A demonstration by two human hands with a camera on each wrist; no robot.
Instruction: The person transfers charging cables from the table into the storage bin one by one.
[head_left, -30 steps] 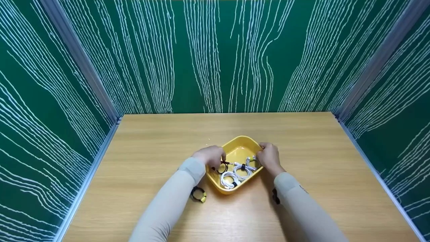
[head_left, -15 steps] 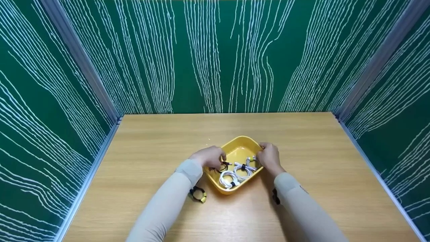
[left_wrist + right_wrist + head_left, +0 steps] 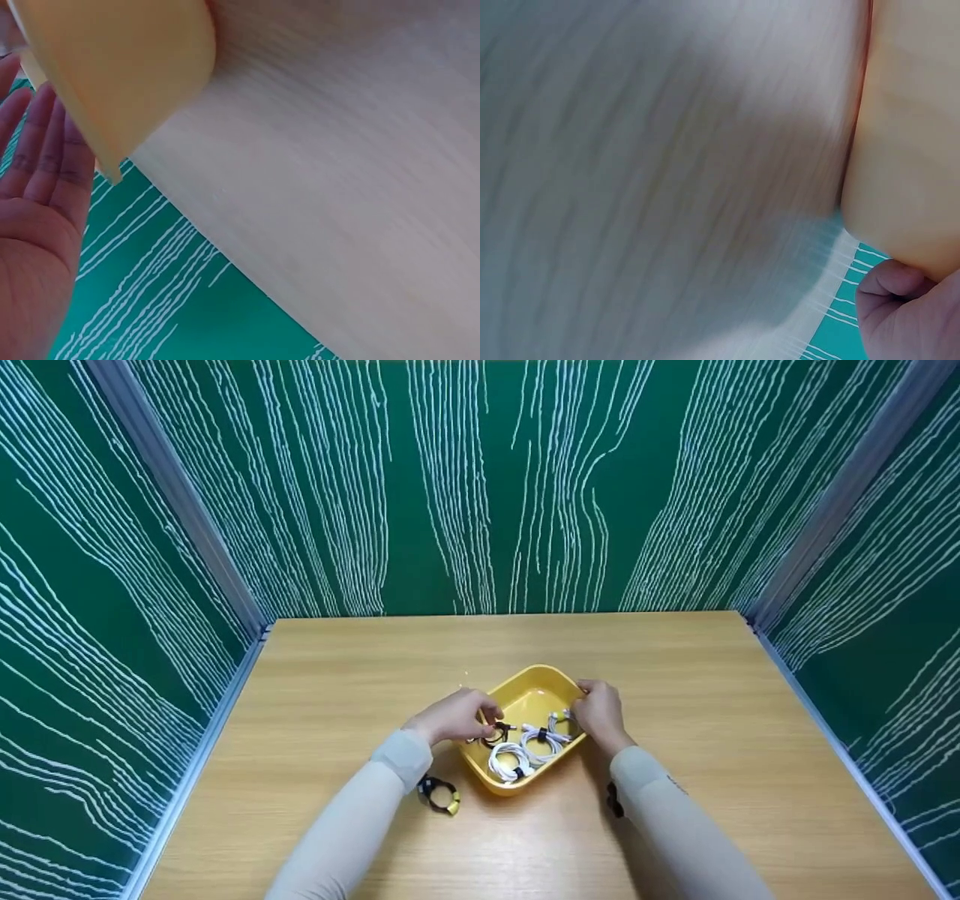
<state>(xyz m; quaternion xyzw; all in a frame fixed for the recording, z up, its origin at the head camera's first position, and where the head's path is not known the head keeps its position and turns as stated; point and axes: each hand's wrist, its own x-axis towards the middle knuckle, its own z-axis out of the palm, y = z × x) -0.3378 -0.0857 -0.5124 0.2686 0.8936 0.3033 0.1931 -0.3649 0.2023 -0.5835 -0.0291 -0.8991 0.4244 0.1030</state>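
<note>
A yellow plastic bin [image 3: 534, 703] stands tilted in plan on the table, holding several coiled cables. My right hand [image 3: 600, 714] grips its right rim, thumb outside as the right wrist view shows the bin's wall [image 3: 915, 135] above it. Over the left rim reaches my left hand [image 3: 452, 716], its fingers extended and relaxed in the left wrist view. Just below those fingertips lies a dark coiled cable [image 3: 495, 737] inside the bin; whether they touch it is unclear. White coiled cables [image 3: 507, 763] lie at the near end and along the right side.
A black cable coil with yellow ends [image 3: 444, 796] lies on the wooden table [image 3: 360, 675], left of the bin and beside my left sleeve. A small black item [image 3: 614, 800] shows by my right sleeve. Green walls with white lines [image 3: 450, 487] enclose the table.
My left hand has drawn back to the left and its fingers have loosened over the dark cable. The white coil at the near end has shifted slightly left. My right hand stays on the rim.
</note>
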